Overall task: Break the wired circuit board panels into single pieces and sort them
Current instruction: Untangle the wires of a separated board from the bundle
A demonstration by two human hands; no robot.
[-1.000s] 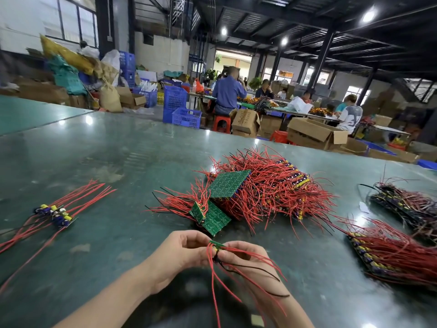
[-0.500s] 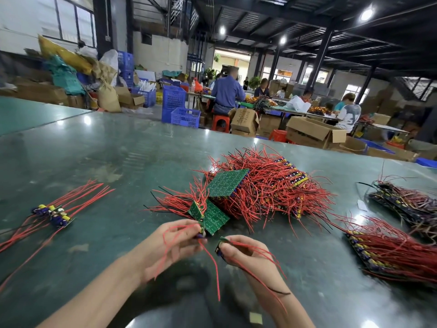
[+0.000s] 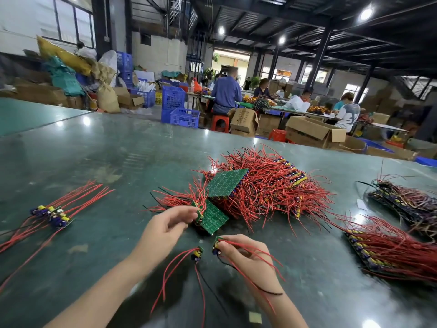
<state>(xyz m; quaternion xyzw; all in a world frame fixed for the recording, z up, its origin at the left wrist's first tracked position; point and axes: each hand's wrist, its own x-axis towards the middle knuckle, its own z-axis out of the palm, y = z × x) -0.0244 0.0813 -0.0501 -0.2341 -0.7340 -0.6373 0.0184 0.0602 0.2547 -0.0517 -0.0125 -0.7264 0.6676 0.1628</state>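
Red-wired single boards [image 3: 197, 252]: one loose, one [image 3: 216, 245] held.

Cardboard box [image 3: 243, 120] behind the table: we see dark print on its side, too blurred to read.
Green circuit board panel [image 3: 226, 183]: we make out a pale printed pattern, no legible characters.
Other surfaces: we find no text, brand, number or sign that we can read.

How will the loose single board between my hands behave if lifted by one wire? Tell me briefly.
The single board is small, so probably light. Its thin red wires curve loosely, so likely floppy: it should dangle and swing.
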